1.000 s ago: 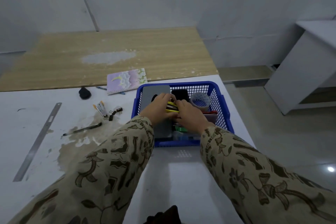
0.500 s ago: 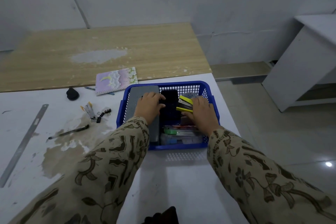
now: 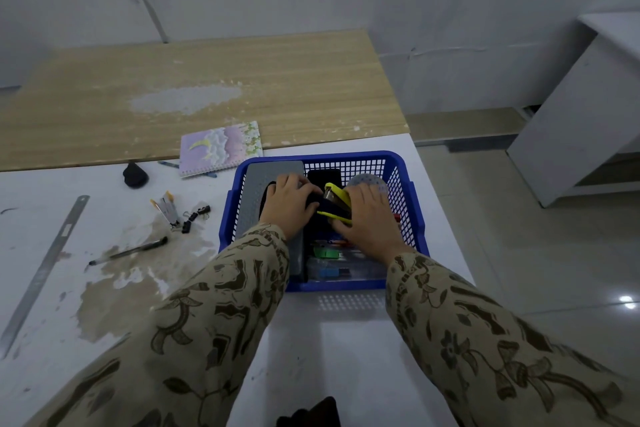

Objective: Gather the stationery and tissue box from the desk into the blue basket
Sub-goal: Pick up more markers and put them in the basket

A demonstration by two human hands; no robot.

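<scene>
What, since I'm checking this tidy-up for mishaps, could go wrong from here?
1. The blue plastic mesh basket sits near the right edge of the white desk. Pushing inside it with the left hand and right hand might nudge it off.
2. The basket looks crowded, and the yellow and black stapler lies tilted on top, so it may slide or jam.
3. The long metal ruler lying on the desk looks longer than the basket and may overhang.
</scene>
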